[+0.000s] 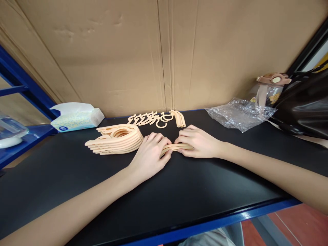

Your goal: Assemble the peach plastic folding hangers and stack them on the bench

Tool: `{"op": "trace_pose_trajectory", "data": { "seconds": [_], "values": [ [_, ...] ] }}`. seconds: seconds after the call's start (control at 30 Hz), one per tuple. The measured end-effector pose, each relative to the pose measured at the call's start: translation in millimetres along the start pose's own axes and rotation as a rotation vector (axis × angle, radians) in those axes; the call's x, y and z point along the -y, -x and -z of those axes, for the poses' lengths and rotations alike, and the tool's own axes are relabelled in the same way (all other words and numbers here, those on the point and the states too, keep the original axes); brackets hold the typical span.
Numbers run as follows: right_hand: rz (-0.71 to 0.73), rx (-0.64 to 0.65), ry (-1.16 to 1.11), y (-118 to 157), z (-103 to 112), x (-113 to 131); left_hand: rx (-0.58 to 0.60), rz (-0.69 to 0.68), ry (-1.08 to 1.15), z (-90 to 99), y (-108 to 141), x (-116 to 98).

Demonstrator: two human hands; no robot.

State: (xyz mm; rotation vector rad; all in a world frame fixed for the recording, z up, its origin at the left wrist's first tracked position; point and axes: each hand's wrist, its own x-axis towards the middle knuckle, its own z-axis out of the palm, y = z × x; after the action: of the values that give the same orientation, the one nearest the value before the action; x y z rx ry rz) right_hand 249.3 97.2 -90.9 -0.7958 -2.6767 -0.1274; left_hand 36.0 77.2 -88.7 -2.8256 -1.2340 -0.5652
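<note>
Between my two hands lies a short bundle of curved beige strips (175, 147), low over the black tabletop. My left hand (151, 153) grips its left end, thumb in front and fingers behind. The right end is pinched by my right hand (197, 142) in the same way. Left of my left hand sits a stack of beige hanger-like pieces (118, 140) with rounded openings. Beyond the hands are several small beige hooks (146, 118) in a loose row and a few upright-lying curved strips (179, 118).
A tissue pack (77, 118) stands at the back left. Crumpled clear plastic (238, 114) lies at the back right, beside a lidded bottle (273, 89) and a black bag (304, 102). Cardboard (128, 54) backs the black table (179, 194); blue shelving (28, 92) is at left.
</note>
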Motion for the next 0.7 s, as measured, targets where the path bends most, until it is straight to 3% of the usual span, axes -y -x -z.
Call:
{"op": "trace_pose_trajectory", "data": {
  "seconds": [0.23,0.37,0.53,0.7],
  "values": [
    [0.010,0.003,0.007,2,2,-1,-0.075,0.010,0.011,5.7,-1,-3],
    [0.014,0.012,-0.004,3,4,-2,-0.111,-0.074,-0.174,23.1,-17,0],
    [0.013,0.015,-0.004,3,5,-2,0.015,-0.193,-0.512,41.3,-58,26],
    [0.018,0.017,0.002,5,6,-3,0.152,-0.293,-0.593,33.6,-99,61]
  ]
}}
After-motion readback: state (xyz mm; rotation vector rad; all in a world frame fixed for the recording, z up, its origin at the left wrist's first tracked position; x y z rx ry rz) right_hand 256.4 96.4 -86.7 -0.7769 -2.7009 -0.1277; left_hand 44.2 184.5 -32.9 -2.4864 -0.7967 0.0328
